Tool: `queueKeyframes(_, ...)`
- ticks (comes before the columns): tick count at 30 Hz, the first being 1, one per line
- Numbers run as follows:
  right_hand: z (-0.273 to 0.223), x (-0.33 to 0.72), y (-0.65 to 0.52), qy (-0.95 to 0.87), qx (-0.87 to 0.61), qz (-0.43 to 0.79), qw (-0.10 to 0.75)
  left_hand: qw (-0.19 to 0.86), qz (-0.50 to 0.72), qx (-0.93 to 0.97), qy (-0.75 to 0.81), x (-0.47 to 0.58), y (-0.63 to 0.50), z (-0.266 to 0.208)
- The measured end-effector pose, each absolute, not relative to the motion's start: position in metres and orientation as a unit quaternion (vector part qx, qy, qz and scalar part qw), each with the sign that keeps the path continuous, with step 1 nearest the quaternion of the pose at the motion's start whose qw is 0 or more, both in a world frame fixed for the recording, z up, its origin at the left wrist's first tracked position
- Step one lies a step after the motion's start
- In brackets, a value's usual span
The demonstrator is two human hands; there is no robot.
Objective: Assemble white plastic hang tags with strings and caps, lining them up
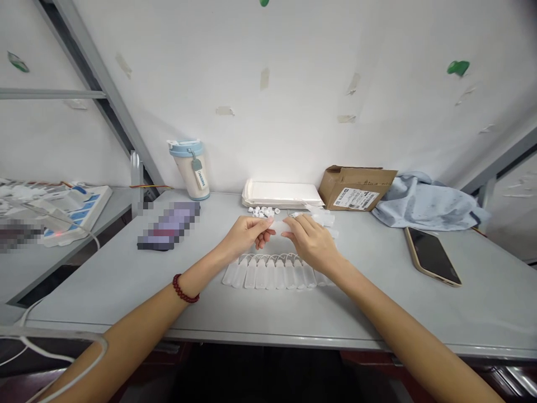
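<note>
Between both hands, a small translucent plastic bottle [278, 226] is held sideways above the table. My left hand [250, 230] pinches its left end with thumb and forefinger; whether a cap sits there is hidden by the fingers. The other end is gripped by my right hand [311, 239], its fingers closed. Just below lies a row of several similar bottles [271, 274] with thin white loops at their tops. Small white caps [262, 212] are heaped behind my left hand. More translucent bottles [326, 219] lie behind my right hand, partly covered by it.
Along the wall stand a cream tumbler with blue lid [193, 173], a white flat packet [283, 194], a cardboard box [356, 189] and a bunched blue cloth [425, 202]. A phone [433, 256] lies right, a blurred purple item [170, 226] left. A power strip [79, 215] is farther left.
</note>
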State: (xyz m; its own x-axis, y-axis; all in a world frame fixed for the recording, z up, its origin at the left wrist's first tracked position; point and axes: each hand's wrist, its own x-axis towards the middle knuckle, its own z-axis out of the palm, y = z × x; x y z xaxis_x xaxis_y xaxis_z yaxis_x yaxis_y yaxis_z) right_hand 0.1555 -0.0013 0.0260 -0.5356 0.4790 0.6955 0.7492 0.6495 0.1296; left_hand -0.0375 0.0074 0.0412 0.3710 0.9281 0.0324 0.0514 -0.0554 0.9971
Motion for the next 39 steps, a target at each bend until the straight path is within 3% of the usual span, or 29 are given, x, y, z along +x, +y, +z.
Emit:
queueKeyframes(2, 0.026, 0.155, -0.003, -0.85, -0.356, -0.202, 0.331, 0.556, 0.403, 0.617, 0.385, -0.038, 0.007, 0.042)
queueKeyframes(7, 0.026, 0.153, -0.007, -0.836, -0.378, 0.002, 0.397, 0.532, 0.405, 0.655, 0.351, -0.039, 0.004, 0.049)
queueKeyframes(9, 0.026, 0.153, -0.006, -0.831, -0.374, 0.03, 0.411, 0.527, 0.41, 0.655, 0.355, -0.038, 0.003, 0.05)
queueKeyframes(21, 0.018, 0.152, 0.0, -0.834, -0.341, -0.136, 0.412, 0.576, 0.353, 0.622, 0.396, -0.039, 0.006, 0.043)
queueKeyframes(28, 0.018, 0.154, -0.002, -0.847, -0.385, -0.063, 0.361, 0.581, 0.368, 0.6, 0.408, -0.036, 0.004, 0.042)
queueKeyframes(32, 0.021, 0.153, -0.003, -0.832, -0.4, 0.073, 0.379, 0.569, 0.377, 0.603, 0.413, -0.035, 0.004, 0.04)
queueKeyframes(37, 0.028, 0.152, -0.002, -0.697, -0.405, 0.443, 0.392, 0.482, 0.373, 0.676, 0.415, -0.032, -0.003, 0.044)
queueKeyframes(39, 0.032, 0.153, -0.002, -0.649, -0.39, 0.532, 0.379, 0.437, 0.375, 0.703, 0.417, -0.031, -0.008, 0.045)
